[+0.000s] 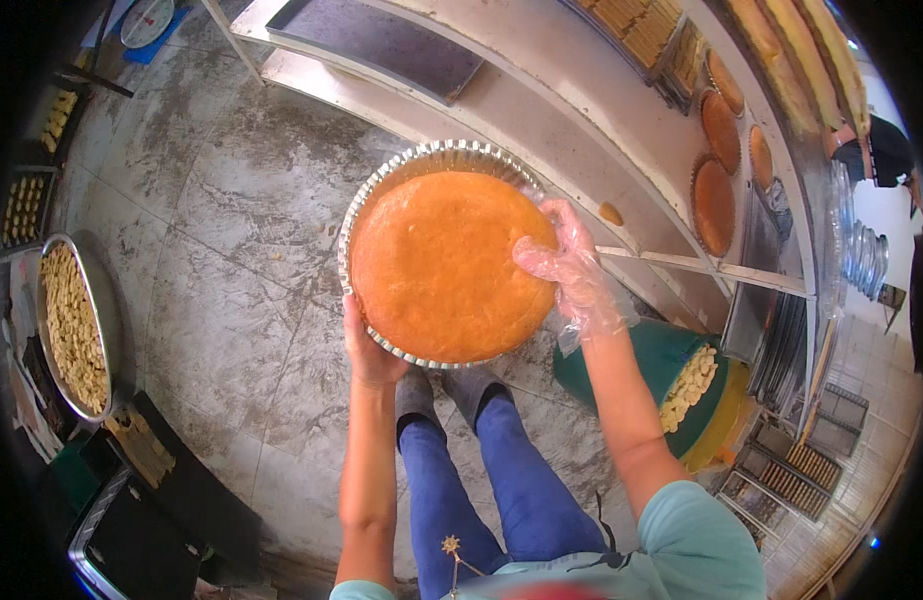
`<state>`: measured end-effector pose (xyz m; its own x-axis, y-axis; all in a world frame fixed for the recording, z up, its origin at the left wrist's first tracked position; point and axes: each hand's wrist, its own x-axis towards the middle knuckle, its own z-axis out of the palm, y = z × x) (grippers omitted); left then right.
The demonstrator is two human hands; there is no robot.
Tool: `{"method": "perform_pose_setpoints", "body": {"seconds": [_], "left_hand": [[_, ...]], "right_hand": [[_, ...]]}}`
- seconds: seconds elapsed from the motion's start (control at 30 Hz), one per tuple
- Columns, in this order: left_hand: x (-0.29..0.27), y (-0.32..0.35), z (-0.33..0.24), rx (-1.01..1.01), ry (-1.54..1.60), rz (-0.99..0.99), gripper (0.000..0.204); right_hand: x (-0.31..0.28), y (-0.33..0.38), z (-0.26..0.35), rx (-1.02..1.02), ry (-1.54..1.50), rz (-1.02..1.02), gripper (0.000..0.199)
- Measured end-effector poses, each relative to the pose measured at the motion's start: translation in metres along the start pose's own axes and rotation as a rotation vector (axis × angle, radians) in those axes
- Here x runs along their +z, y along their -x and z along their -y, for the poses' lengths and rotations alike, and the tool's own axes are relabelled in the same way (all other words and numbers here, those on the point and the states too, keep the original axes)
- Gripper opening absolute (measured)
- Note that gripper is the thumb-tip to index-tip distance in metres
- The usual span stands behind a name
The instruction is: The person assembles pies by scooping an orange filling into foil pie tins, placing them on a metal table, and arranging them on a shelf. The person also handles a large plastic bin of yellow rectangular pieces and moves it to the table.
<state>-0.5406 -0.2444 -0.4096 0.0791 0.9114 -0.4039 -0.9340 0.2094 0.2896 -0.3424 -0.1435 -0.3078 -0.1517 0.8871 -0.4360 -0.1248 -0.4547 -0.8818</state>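
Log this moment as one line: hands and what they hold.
left hand: bare, gripping fluted foil pan at rim | right hand: plastic-gloved, fingers on round golden cake | pan held above floor

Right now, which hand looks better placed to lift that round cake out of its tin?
Probably the right hand: it wears a clear plastic glove and its fingers already rest on the cake at its edge. The bare left hand is busy supporting the fluted tin from below.
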Motion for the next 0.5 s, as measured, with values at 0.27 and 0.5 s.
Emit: {"method": "perform_pose_setpoints", "body": {"seconds": [0.27, 0.5], "left_hand": [[-0.039, -0.006, 0.008, -0.162, -0.170, -0.082, 0.070], [-0.035, -0.016, 0.012, -0.209, -0.299, -0.124, 0.068]], "right_hand": [[0.002, -0.004, -0.046, -0.119, -0.053, -0.202, 0.061], [-0.025, -0.002, -0.055, -0.199, 0.349, -0.437, 0.061]]}}
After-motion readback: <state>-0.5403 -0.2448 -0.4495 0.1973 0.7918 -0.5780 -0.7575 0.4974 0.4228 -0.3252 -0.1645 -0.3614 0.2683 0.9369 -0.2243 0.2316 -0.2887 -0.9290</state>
